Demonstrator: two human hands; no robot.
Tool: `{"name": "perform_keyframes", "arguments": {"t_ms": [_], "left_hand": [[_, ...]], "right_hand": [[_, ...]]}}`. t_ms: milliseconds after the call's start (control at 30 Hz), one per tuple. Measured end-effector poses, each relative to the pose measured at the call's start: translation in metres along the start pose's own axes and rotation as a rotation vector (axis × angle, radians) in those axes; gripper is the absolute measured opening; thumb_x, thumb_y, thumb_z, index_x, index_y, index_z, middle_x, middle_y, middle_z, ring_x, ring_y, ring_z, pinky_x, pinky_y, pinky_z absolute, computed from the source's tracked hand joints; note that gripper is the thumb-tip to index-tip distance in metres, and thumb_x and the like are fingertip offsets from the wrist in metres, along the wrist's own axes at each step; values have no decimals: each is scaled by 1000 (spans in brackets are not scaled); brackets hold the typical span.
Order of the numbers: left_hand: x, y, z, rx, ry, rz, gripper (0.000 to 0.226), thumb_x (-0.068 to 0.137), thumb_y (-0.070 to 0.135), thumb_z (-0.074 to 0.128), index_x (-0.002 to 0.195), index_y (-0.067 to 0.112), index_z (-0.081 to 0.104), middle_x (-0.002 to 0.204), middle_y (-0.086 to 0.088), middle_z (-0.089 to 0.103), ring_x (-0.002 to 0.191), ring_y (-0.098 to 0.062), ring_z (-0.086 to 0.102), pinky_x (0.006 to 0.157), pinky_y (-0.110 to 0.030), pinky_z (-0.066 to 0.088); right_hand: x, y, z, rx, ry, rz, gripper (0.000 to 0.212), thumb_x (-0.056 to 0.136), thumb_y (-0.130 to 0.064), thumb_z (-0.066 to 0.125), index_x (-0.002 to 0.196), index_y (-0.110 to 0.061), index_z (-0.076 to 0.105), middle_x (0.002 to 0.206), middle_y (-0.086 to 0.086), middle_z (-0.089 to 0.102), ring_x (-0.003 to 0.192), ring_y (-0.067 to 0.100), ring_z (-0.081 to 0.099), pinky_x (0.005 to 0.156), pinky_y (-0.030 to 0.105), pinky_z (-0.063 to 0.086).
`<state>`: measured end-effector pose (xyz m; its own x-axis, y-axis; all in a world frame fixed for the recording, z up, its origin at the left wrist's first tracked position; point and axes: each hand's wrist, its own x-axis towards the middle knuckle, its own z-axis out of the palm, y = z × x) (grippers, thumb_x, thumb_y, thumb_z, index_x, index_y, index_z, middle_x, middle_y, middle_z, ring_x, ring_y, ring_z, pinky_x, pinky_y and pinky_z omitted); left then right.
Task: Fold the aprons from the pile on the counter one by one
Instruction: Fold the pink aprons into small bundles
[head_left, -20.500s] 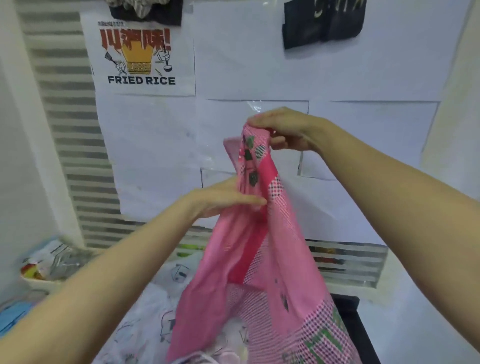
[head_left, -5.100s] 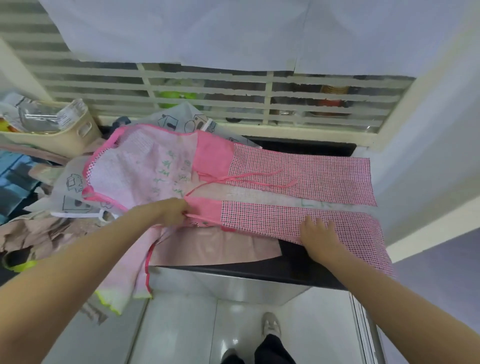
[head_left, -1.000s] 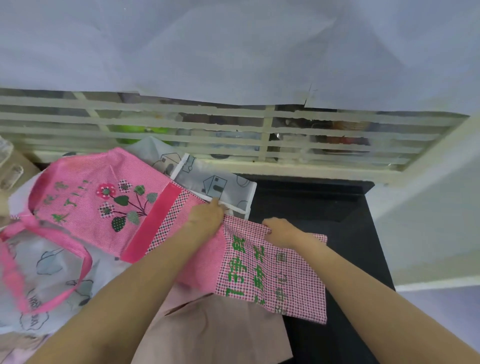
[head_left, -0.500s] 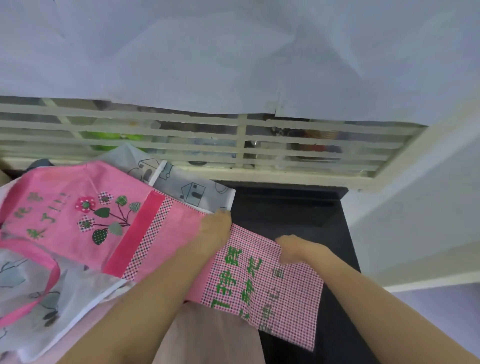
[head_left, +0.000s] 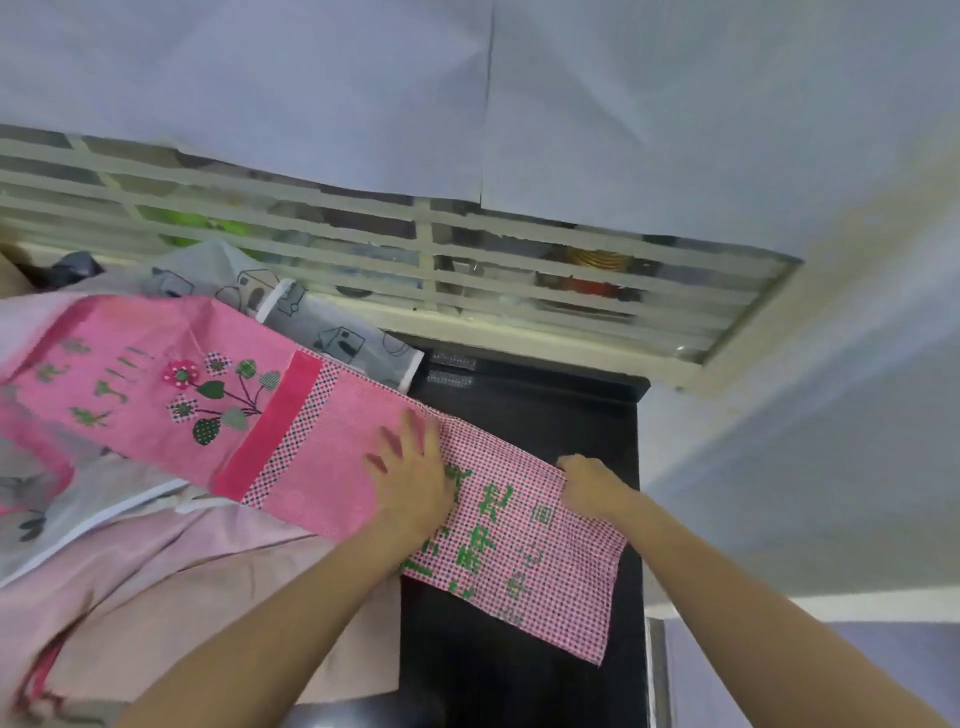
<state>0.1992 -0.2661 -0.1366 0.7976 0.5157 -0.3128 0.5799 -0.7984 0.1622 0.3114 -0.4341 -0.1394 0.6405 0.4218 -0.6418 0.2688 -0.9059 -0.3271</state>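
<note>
A pink apron (head_left: 171, 410) with a flower print and green characters lies folded into a long strip across the black counter (head_left: 530, 415). Its checked lower end (head_left: 524, 551) reaches toward the counter's right edge. My left hand (head_left: 410, 467) lies flat with spread fingers on the strip's middle, where plain pink meets the check. My right hand (head_left: 589, 486) pinches the far right edge of the checked end with curled fingers. The pile of other aprons (head_left: 171, 566) lies under and left of the pink one.
A grey-white apron with house drawings (head_left: 322, 322) sticks out behind the pink strip. A pale pink cloth (head_left: 218, 582) hangs over the counter's front. A slatted window grille (head_left: 363, 249) runs along the back, with white paper on the wall above. The counter ends at right (head_left: 641, 519).
My left hand has opened flat and slid down onto the strip's middle. My right hand has moved right along the checked end's top edge. The view has shifted leftward and nearer.
</note>
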Motion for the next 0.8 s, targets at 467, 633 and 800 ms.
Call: {"name": "perform_keyframes", "arguments": {"t_ms": [467, 633, 800], "left_hand": [[29, -17, 2, 93, -198, 13, 72, 95, 47, 39, 150, 25, -2, 157, -13, -11, 141, -47, -8, 111, -61, 1], [-26, 0, 33, -7, 145, 611, 38, 78, 23, 44, 112, 9, 49, 108, -12, 57, 95, -23, 52, 78, -36, 53], [-38, -9, 44, -53, -240, 741, 28, 78, 15, 47, 105, 9, 52, 96, -8, 54, 80, -19, 53, 66, -28, 47]], "right_hand": [[-27, 5, -5, 481, -186, -272, 73, 91, -4, 58, 145, -38, 23, 147, -4, 32, 118, 15, 47, 73, 16, 47], [-13, -3, -28, 196, -219, -328, 33, 91, 2, 52, 107, -24, 67, 131, -4, 52, 124, 18, 47, 102, 26, 38], [-15, -13, -33, 439, -531, -73, 19, 89, -12, 60, 107, -8, 62, 116, 6, 60, 109, 25, 59, 82, 29, 55]]}}
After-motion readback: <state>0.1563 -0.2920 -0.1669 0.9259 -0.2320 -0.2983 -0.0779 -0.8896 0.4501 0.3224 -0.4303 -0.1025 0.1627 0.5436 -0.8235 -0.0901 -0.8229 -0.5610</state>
